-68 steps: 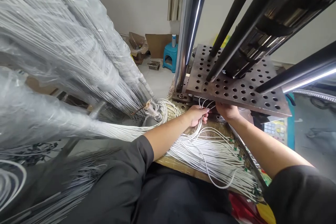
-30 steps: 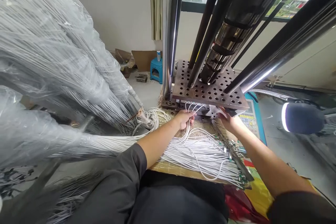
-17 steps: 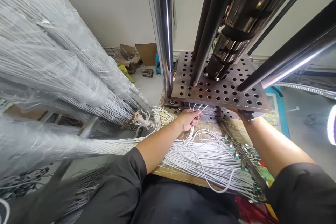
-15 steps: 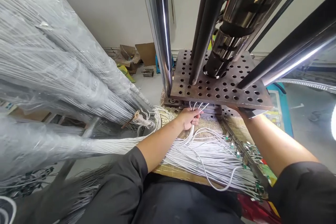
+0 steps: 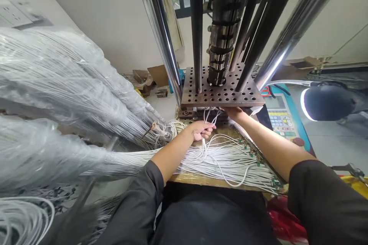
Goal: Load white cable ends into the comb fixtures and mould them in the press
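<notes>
My left hand (image 5: pixel 202 130) is closed around several white cables (image 5: pixel 205 143) in front of the machine. Their upper ends run under the perforated metal plate (image 5: pixel 222 95). My right hand (image 5: pixel 234 113) reaches beneath the plate's front edge at the right; its fingers are hidden there. Below both hands, a wide layer of white cables (image 5: pixel 221 164) lies across the tan work surface. Small green-and-white connectors (image 5: pixel 258 164) tip these cables on the right, along a metal bar.
Plastic-wrapped cable bundles (image 5: pixel 57 69) fill the left side. Polished columns (image 5: pixel 161 26) and dark rods rise from the machine. A keypad panel (image 5: pixel 281 118) and a ring lamp (image 5: pixel 322 101) stand at right. A cardboard box (image 5: pixel 159 75) sits on the floor behind.
The camera view has swung to the right, bringing the keypad panel and lamp into sight. My right hand has moved further left under the plate. My left hand still grips the cables.
</notes>
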The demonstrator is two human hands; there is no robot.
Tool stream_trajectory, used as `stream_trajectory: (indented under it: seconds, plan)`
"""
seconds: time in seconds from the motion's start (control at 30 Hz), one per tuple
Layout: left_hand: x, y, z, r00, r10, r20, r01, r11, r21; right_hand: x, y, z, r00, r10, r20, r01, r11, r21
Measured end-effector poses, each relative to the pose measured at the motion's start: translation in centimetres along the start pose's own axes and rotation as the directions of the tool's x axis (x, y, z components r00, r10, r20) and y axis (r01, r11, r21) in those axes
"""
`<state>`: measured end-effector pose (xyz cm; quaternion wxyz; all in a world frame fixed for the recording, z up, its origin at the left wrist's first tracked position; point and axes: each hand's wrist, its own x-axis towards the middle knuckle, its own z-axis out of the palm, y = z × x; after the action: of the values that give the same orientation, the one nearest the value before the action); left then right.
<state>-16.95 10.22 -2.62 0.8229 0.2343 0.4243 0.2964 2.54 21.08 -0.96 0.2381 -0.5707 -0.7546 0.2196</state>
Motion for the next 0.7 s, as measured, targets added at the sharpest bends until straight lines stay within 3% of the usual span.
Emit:
stream_trajectory:
  seconds: [0.17,0.27,0.37,0.47,0.57,0.7]
  plan:
    - [-3.0,-1.2,1.5,0.999,-0.003,0.045,-0.001,0.997,0.077,-2.9,-0.7,-0.9,0.998,0.06,-0.034,-0.059,0.998,0.016]
    - [-6.1,-3.0,2.7,0.987,0.162,-0.003,-0.16,0.978,0.134,-4.3,-0.9,-1.5,0.997,0.063,-0.044,-0.061,0.998,0.032]
    - [-9.5,-5.4,3.9,0.905,0.419,-0.075,-0.408,0.904,0.124,-6.0,-1.2,-1.4,0.999,0.04,-0.013,-0.04,0.998,0.049]
    - [-11.8,-7.6,4.6,0.803,0.586,-0.109,-0.579,0.811,0.089,-7.8,-1.7,-0.5,0.999,-0.009,0.049,0.007,0.999,0.05]
    - [-12.9,-8.9,4.9,0.758,0.642,-0.116,-0.642,0.766,0.04,-9.0,-2.5,1.0,0.992,-0.063,0.107,0.062,0.998,0.017]
    - [-13.7,-9.3,5.1,0.734,0.661,-0.155,-0.669,0.744,0.003,-9.1,-3.7,2.6,0.983,-0.084,0.165,0.097,0.993,-0.068]
